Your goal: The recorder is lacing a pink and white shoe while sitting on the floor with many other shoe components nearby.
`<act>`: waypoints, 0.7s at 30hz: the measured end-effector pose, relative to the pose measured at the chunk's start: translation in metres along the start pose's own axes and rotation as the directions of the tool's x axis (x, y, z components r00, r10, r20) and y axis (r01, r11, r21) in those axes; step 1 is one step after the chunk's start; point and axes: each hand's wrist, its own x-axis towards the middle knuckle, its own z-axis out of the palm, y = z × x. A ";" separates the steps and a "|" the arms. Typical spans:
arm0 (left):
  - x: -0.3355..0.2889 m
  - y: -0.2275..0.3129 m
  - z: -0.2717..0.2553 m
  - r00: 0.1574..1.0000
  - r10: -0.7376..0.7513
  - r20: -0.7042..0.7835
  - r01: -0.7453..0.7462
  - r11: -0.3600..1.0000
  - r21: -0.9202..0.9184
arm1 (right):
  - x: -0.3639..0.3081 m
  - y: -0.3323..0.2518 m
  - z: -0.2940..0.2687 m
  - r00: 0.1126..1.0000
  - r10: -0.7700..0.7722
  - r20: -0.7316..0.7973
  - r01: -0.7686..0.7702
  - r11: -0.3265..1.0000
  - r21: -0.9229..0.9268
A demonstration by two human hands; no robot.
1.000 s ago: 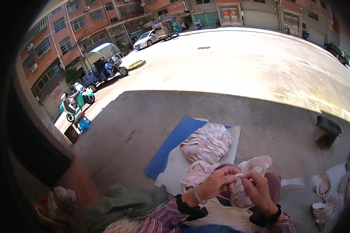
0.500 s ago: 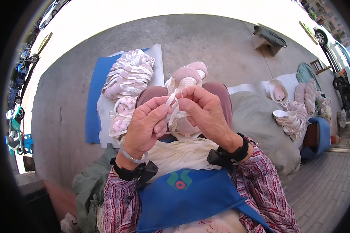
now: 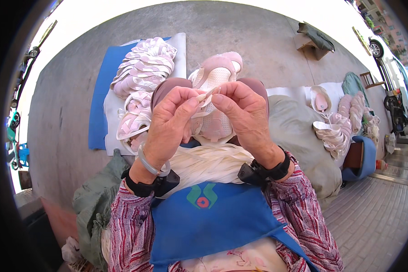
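The grey concrete ground (image 3: 240, 41) fills most of what I can see, half in shade. On it, to the person's left, lies a blue mat (image 3: 99, 104) with a pale sheet (image 3: 179, 50) over part of it, and on that sheet sits a heap of pink-and-white shoe uppers (image 3: 143, 63). To the right a big grey-green sack (image 3: 299, 131) slumps against the person's leg, and past it more pale shoe pieces (image 3: 337, 131) are piled on a white cloth near a blue stool (image 3: 365, 158).

Closer in, a blue apron (image 3: 213, 226) covers the lap, and just above it lies a thick bundle of cream-white laces (image 3: 208, 165). On the knees rests a pink shoe (image 3: 215, 81) with a white mesh front, toe pointing away from the person.

Both hands are raised over that shoe, close together. The left hand (image 3: 170, 124) is curled nearly closed, thumb and forefinger pinching one end of a white lace (image 3: 206, 97). The right hand (image 3: 245, 118) is curled the same way, its fingertips pinching the lace just beside the left. The lace is held above the shoe's laced part; whether it is threaded through an eyelet I cannot tell, as the fingers hide it. Each wrist carries a black strap, the left a silver bangle (image 3: 147, 163) too.
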 end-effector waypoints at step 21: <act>0.002 -0.003 0.007 0.995 0.095 0.042 -0.101 0.980 0.170 | -0.001 -0.007 0.002 0.974 -0.215 0.067 0.225 0.909 -0.351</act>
